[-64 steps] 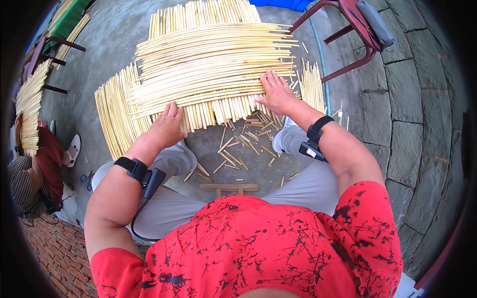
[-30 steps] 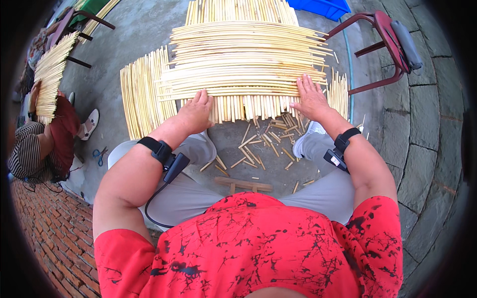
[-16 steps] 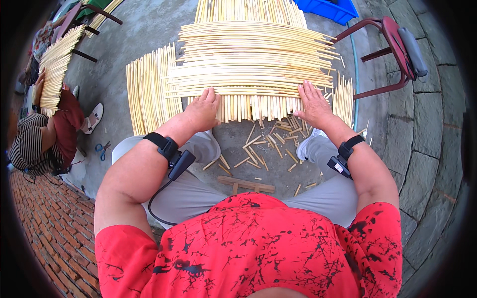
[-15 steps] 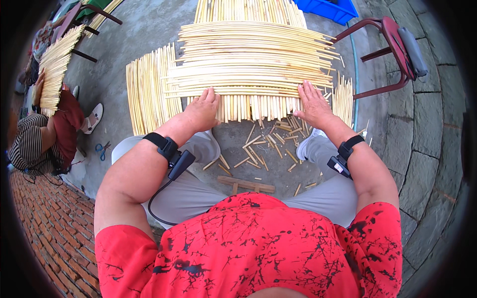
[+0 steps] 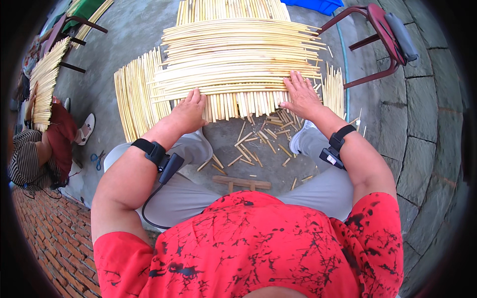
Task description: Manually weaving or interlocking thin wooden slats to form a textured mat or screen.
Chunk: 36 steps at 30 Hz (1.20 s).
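In front of me a wide layer of pale, straight stalks (image 5: 233, 54) lies crosswise over another layer of stalks (image 5: 243, 103) that point toward me. My left hand (image 5: 190, 110) rests at the near left edge of the crosswise layer, its fingertips on the closest stalks and its thumb apart. On the right, my right hand (image 5: 301, 98) lies flat with fingers spread over the near stalks of the same layer. Neither hand has lifted a stalk. The undersides of both hands are hidden.
Short cut stalk pieces (image 5: 253, 146) litter the concrete between my shoes. A small wooden piece (image 5: 242, 182) lies nearer me. Scissors (image 5: 98, 160) are on the floor at left, by a seated person (image 5: 59, 126) with a stalk mat. A dark red chair (image 5: 382, 35) and blue crate (image 5: 318, 5) stand at far right.
The whole view has shifted slightly, so the scene sits further left. My right hand has slid a little farther onto the stalks; my left hand stays at the near edge.
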Each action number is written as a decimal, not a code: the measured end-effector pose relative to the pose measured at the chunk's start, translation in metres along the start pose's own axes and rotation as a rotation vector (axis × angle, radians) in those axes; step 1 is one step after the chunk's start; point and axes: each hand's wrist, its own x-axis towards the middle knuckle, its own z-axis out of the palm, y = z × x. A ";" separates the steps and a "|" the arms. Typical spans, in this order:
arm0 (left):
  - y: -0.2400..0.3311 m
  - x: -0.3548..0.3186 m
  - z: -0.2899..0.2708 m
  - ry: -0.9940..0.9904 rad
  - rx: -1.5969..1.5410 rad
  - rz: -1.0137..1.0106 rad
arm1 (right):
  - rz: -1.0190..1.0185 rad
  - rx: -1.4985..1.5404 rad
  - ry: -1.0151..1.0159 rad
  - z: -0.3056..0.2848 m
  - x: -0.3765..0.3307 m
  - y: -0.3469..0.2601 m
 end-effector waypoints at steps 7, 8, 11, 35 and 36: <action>-0.001 -0.002 -0.005 0.049 -0.065 -0.052 | 0.038 0.234 0.344 0.003 0.019 0.027; -0.001 -0.001 -0.003 0.079 -0.036 -0.057 | 0.119 0.309 0.322 0.001 0.021 0.036; -0.005 0.004 0.000 0.100 -0.018 -0.062 | 0.203 0.352 0.429 0.008 0.021 0.056; -0.001 0.009 -0.006 0.039 -0.030 -0.071 | 0.366 0.569 0.328 0.043 0.034 0.097; -0.002 0.009 -0.004 0.046 -0.022 -0.059 | 0.380 0.621 0.372 0.046 0.033 0.098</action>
